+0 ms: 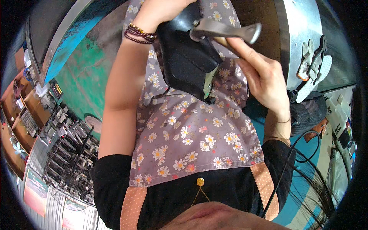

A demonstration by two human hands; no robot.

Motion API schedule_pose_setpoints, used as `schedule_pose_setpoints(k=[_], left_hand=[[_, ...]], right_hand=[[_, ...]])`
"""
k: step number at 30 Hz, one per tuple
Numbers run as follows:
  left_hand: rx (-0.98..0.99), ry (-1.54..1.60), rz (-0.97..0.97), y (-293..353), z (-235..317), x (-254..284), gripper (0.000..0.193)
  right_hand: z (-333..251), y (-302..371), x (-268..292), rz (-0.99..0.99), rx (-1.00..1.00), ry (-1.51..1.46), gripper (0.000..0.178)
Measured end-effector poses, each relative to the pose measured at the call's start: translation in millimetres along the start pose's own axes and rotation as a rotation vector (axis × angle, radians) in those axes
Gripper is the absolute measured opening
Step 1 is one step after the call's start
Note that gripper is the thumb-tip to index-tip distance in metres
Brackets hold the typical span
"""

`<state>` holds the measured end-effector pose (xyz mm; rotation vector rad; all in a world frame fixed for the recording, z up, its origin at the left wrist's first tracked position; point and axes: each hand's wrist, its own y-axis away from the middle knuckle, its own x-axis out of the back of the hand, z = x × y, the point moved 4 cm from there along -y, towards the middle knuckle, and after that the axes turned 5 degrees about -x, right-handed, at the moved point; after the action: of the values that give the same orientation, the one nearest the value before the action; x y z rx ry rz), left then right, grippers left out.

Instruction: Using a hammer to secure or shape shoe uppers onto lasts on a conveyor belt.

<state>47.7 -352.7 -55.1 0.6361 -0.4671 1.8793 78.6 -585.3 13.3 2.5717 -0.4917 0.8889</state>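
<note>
A black leather shoe [188,57] lies in my lap on the flowered apron [199,130], its pointed end towards me. A greenish-grey strip shows along its right side; I cannot tell what it belongs to. My left hand [166,9] reaches to the shoe's far end and grips it, the fingertips partly cut off by the upper edge. In my right hand [260,73] is a metal hammer [226,31], the index finger stretched along it. The hammer's round face is at or just above the leather, slightly blurred; contact is unclear.
A metal-faced bench edge [304,23] curves along the right, bearing worn gloves [306,61]. Below them sits a black mesh bag [306,115]. A black cable [283,165] hangs by my right arm. Left are a crowded dark rack [71,157] and green floor [90,73].
</note>
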Motion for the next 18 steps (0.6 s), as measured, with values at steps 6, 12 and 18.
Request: schedule_pose_setpoints(k=[6,12,18], left_hand=[[0.093,0.002,-0.005,1,5,1,0.047],[-0.015,0.026,0.052,-2,-3,-7,0.046],[0.028,-0.050,0.022,-1,2,-6,0.045]], right_hand=[[-9,8,1,0.120,0.058,-0.016,0.042],[-7,4,8,0.226,0.187,0.016,0.045],[-17,7,-5,0.029,0.080,0.229,0.052]])
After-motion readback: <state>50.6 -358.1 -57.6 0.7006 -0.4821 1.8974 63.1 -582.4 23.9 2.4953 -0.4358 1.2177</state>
